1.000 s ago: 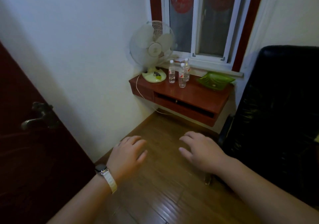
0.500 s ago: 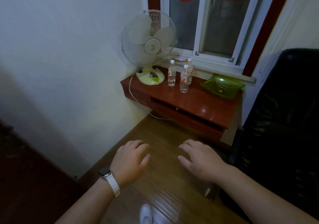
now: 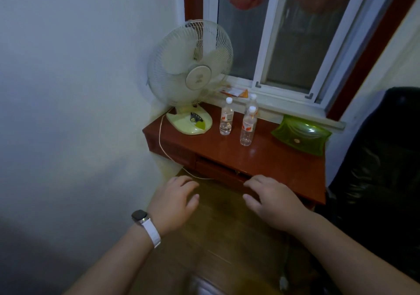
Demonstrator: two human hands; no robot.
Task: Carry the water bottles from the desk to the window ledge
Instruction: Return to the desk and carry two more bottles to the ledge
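Three small clear water bottles with white caps and red-and-white labels stand upright on the red-brown wall desk [image 3: 284,169]: a left bottle [image 3: 226,117], a front bottle [image 3: 248,127], and a back bottle [image 3: 252,102] partly hidden behind the front one. Right behind them runs the white window ledge [image 3: 293,107]. My left hand [image 3: 173,203], with a watch on its wrist, hovers over the floor below the desk's front edge, fingers relaxed and empty. My right hand [image 3: 272,201] hovers in front of the desk's front edge, also relaxed and empty. Both hands are well short of the bottles.
A white table fan [image 3: 191,78] stands on the desk's left end, its cord [image 3: 160,140] hanging over the edge. A green glass dish [image 3: 301,134] sits at the desk's right. A black chair [image 3: 375,169] stands close on the right. Some paper [image 3: 234,91] lies on the ledge.
I have moved closer to the desk, so the desk, fan and bottles look larger and nearer. The dark door at the left has left the view. Both hands stay relaxed and empty.
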